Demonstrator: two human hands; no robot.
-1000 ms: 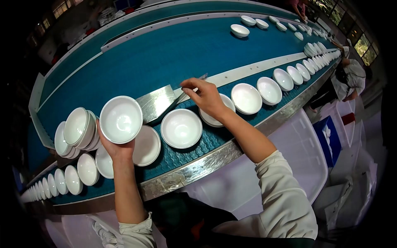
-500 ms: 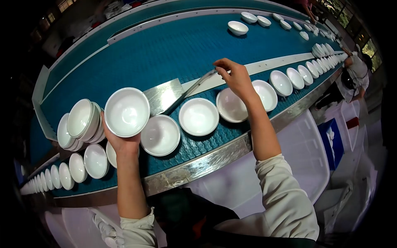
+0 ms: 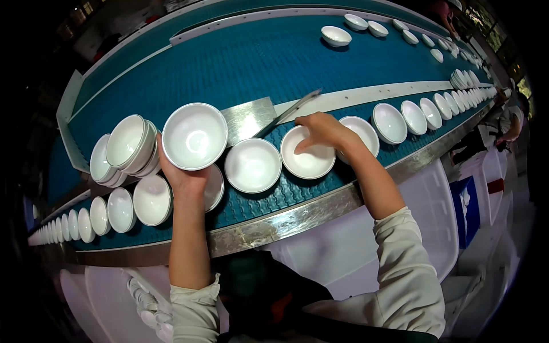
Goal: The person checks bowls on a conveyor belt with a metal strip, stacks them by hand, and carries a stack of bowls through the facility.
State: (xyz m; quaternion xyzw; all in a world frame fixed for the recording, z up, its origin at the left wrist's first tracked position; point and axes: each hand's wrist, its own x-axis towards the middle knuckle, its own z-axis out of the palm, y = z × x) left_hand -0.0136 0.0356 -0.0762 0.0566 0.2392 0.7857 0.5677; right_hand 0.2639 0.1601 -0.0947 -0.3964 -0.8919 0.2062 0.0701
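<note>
My left hand (image 3: pixel 186 177) holds up a white bowl (image 3: pixel 195 136), its opening towards me, fingers mostly behind it. Beside it on the left lean stacked white bowls (image 3: pixel 127 143). My right hand (image 3: pixel 322 132) is at a white bowl (image 3: pixel 307 153) on the near belt, thumb inside and fingers at the far rim. To its left sits another bowl (image 3: pixel 253 165), and to its right one more (image 3: pixel 360 137), partly behind my wrist. A metal plate (image 3: pixel 249 119) with a bar lies just past the row.
The near belt (image 3: pixel 257 200) carries a long row of bowls within a metal edge (image 3: pixel 286 214). Loose bowls (image 3: pixel 335 36) lie on the wide belt (image 3: pixel 229 63). Below are a white bin (image 3: pixel 400 228) and a blue box (image 3: pixel 466 208). People stand at the far right.
My right hand has come down from near the bar's raised end to a bowl in the row. The near row has shifted relative to the metal plate. My left hand still holds its bowl.
</note>
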